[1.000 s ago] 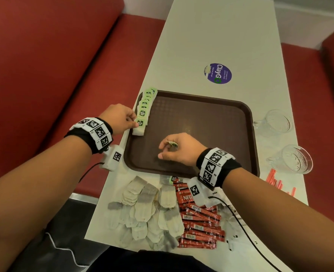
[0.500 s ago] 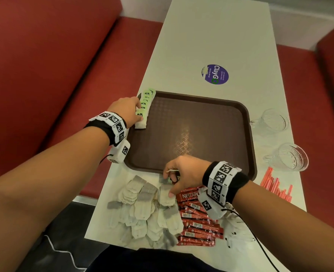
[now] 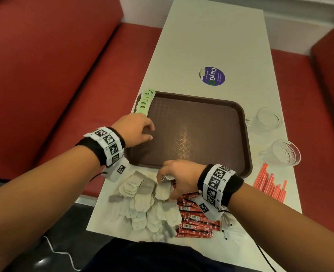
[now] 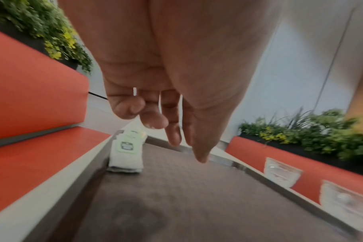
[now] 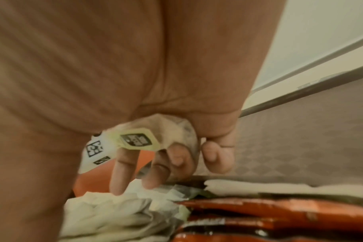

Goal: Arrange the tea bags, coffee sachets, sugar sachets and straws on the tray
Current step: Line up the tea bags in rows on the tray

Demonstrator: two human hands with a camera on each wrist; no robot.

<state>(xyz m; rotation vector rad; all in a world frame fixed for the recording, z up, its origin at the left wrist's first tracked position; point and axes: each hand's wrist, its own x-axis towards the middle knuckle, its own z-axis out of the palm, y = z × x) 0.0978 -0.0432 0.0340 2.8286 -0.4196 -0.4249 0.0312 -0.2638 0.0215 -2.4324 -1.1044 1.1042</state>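
Left hand (image 4: 166, 91), palm down with fingers loosely extended and holding nothing, above the brown tray (image 4: 197, 196). A row of green-tagged tea bags (image 4: 126, 152) stands along the tray's left rim; two glass cups (image 4: 282, 172) stand beyond its right rim.

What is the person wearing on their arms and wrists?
Both forearms are bare, with no sleeves. Each wrist carries a black band ringed with white squares printed in black-and-white block codes. A small white box with the same kind of code hangs under each wrist, trailing a thin black cable.
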